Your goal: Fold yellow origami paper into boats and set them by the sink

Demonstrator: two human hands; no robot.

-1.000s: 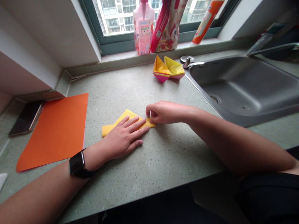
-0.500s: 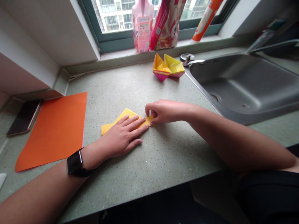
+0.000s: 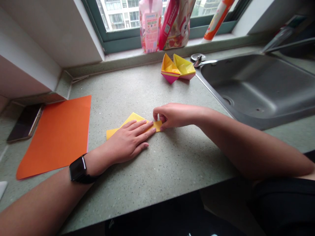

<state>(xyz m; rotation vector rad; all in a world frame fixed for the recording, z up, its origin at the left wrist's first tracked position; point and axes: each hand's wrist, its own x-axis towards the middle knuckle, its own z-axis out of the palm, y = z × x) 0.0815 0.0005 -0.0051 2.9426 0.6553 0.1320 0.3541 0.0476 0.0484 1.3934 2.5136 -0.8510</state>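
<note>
A folded sheet of yellow paper (image 3: pixel 133 117) lies on the speckled counter (image 3: pixel 157 183), its peak pointing toward the window and a narrow strip along its near side. My left hand (image 3: pixel 130 141) rests flat across it with fingers stretched out, covering much of the middle. At the strip's right end, my right hand (image 3: pixel 169 116) has its thumb and curled fingers closed on the paper's corner. Its fingertips are partly hidden from me.
Orange paper (image 3: pixel 59 134) lies at the left, touching a phone (image 3: pixel 26 123). Two folded paper boats (image 3: pixel 183 68) stand near the windowsill. A steel sink (image 3: pixel 265 88) is set in at the right. A pink pouch (image 3: pixel 150 29) and other packages line the sill.
Both hands stay nearly in place on the yellow paper. The whole view has shifted slightly; no thing has clearly moved on the counter.
</note>
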